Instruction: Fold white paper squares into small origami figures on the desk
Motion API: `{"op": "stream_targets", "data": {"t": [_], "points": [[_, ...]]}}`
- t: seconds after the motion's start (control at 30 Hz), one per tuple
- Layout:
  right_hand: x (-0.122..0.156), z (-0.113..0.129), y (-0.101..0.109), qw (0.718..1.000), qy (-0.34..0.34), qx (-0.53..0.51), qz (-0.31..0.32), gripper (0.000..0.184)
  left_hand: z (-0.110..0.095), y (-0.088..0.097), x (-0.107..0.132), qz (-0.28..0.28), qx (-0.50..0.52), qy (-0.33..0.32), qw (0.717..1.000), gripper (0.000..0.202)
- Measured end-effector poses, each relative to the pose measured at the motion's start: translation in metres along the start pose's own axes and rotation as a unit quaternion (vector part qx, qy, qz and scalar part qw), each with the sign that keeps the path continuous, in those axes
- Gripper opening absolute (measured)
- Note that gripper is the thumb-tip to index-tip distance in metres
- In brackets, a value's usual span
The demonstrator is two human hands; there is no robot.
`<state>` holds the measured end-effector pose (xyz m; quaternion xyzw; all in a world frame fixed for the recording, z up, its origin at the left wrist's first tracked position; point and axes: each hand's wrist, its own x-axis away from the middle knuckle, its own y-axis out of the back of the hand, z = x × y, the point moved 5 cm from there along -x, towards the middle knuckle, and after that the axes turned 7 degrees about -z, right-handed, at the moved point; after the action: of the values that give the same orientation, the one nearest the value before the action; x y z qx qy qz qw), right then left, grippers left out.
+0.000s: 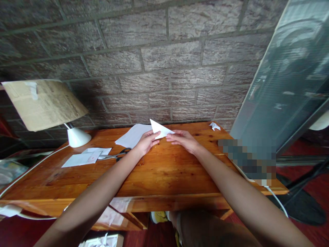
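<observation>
Between my two hands is a white paper folded into a triangle [159, 129], held up above the wooden desk. My left hand [148, 141] grips its left lower edge, thumb on the front face. At its right corner, my right hand [185, 140] pinches the tip between thumb and fingers. Behind my left hand lies a stack of white paper sheets [132, 134]. Scissors [120, 155] with dark handles rest near my left forearm, their blades touching white paper pieces [83, 158].
A lamp [78, 136] with a brown paper shade stands at the desk's left. A small folded paper figure [215, 126] sits at the back right. A blurred-out device [244, 161] with a white cable lies along the right edge of the desk [169, 175]. A brick wall rises behind.
</observation>
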<state>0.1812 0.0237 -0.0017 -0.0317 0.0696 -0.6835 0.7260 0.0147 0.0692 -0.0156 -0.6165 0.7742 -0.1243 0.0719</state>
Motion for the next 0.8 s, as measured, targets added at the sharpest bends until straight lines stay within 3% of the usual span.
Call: {"op": "stream_targets", "data": {"t": [0.27,0.47,0.63,0.8], "points": [[-0.004,0.001,0.012,0.991,0.054,0.012,-0.120,0.035,0.009,-0.016,0.004,0.025,-0.001,-0.007,1.000,0.038],[-0.003,0.020,0.027,0.981,0.113,-0.024,-0.157,0.031,0.003,-0.035,-0.003,0.049,-0.053,-0.030,0.997,0.044],[0.000,0.018,0.032,0.990,0.077,-0.021,-0.117,0.037,0.007,-0.053,-0.014,0.052,-0.041,-0.018,0.998,0.042],[0.000,0.011,0.033,0.993,0.074,0.020,-0.091,0.036,0.019,-0.051,-0.016,0.031,-0.028,-0.022,0.999,0.037]]}}
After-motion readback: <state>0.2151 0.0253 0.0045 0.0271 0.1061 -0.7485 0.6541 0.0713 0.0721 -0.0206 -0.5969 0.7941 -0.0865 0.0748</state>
